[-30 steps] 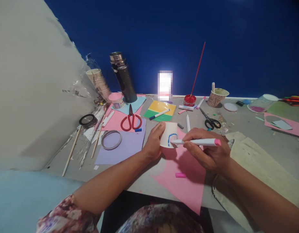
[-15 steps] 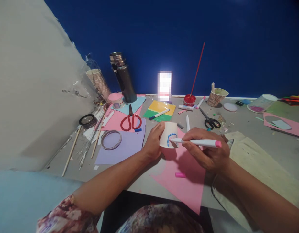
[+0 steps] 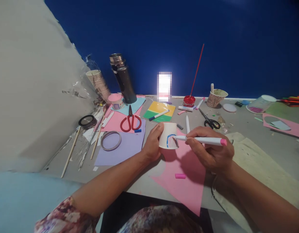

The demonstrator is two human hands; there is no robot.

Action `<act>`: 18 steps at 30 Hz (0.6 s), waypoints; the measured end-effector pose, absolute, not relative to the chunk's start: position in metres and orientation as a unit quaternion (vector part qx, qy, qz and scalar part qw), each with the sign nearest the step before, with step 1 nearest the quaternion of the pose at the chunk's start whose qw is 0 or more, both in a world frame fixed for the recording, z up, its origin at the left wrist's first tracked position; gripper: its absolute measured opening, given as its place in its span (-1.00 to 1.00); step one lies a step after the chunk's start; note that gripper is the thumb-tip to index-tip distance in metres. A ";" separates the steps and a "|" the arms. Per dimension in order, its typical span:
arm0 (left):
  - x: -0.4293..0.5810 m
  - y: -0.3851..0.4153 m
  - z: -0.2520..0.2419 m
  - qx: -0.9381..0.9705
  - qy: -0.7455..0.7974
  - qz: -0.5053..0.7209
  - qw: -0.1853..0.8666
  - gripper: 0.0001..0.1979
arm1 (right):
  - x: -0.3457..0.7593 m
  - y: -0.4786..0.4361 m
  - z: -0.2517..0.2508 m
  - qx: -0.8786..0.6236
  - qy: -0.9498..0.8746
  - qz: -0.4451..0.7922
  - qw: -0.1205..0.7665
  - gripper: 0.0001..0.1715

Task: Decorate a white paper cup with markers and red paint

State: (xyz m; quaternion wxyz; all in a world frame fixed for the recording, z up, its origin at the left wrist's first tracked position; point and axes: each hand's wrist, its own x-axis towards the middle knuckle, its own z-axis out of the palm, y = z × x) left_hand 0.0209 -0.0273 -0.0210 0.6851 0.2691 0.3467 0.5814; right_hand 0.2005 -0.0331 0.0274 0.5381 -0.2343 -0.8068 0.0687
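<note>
My left hand is closed round a white paper cup that stands upside down on a pink paper sheet. A blue arch with pink filling is drawn on the cup's side. My right hand is closed on a white marker with a pink end. The marker's tip touches the drawing on the cup. A pink marker cap lies on the pink sheet below my hands.
Red scissors, a tape roll on lilac paper, a black flask, stacked paper cups, black scissors, a red paint pot with a stick, loose markers and coloured papers cover the grey table. A grey wall stands at left.
The marker tip has shifted slightly up and right on the cup's drawing, and my right hand with it. My left hand keeps its hold on the cup.
</note>
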 end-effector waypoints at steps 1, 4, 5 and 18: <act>0.021 -0.027 -0.020 0.265 0.342 0.577 0.693 -0.57 | 0.201 -0.033 0.027 -0.245 -0.802 0.066 0.541 -0.80; 0.022 -0.027 -0.017 0.255 0.330 0.562 0.714 -0.57 | 0.202 -0.033 0.026 -0.256 -0.797 0.061 0.544 -0.80; 0.022 -0.028 -0.016 0.252 0.328 0.561 0.717 -0.57 | 0.202 -0.033 0.026 -0.254 -0.796 0.062 0.547 -0.80; 0.023 -0.029 -0.008 0.188 0.349 0.553 0.733 -0.54 | 0.205 -0.032 0.025 -0.247 -0.792 0.085 0.551 -0.81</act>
